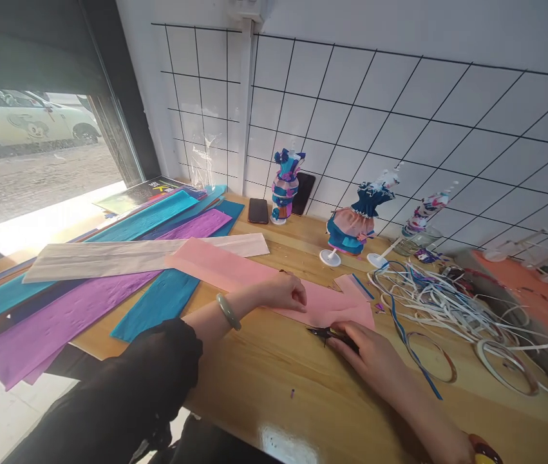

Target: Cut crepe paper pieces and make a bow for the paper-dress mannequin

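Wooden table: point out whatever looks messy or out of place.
The tangle of mostly white strips at right looks messy: its loops sprawl over one another, unlike the flatter pink sheet by the left hand. A tiny purple scrap also lies alone toward the near edge of the table.

You had two hands (286,291) (368,348) at one large pink strip (239,272); one white strip (109,258) beneath it, two phones (258,211) (305,191) and three dress forms (286,183) (355,222) (421,216) behind it, one black tool (322,332) beside it.

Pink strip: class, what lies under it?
The pink strip covers part of the cream strip, which emerges on both sides, and the wooden table. Whatever else it hides cannot be seen.
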A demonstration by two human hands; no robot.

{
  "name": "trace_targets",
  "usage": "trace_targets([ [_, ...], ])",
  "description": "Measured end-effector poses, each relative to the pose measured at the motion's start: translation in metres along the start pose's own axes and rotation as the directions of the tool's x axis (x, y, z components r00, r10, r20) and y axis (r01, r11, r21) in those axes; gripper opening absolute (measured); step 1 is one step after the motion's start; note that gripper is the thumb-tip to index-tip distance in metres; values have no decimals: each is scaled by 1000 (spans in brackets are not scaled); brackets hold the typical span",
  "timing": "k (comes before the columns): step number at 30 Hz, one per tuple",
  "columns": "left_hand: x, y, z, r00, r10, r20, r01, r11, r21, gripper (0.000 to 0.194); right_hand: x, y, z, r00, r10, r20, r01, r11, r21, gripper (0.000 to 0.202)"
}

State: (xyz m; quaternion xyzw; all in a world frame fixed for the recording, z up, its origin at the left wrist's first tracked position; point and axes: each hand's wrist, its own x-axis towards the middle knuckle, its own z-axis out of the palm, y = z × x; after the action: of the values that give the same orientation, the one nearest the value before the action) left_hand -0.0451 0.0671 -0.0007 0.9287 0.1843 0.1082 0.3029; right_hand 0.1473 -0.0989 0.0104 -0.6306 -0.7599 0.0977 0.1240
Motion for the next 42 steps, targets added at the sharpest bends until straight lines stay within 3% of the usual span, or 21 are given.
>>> trace_targets([
  [3,-1,1,3,999,14,-37,-14,1000,-13,18,1,1,1,1000,-4,-7,4,1000,3,30],
  [42,2,-1,8,998,43,-50,-44,999,-24,17,6,-7,6,1000,-3,-11,4,999,33,25],
])
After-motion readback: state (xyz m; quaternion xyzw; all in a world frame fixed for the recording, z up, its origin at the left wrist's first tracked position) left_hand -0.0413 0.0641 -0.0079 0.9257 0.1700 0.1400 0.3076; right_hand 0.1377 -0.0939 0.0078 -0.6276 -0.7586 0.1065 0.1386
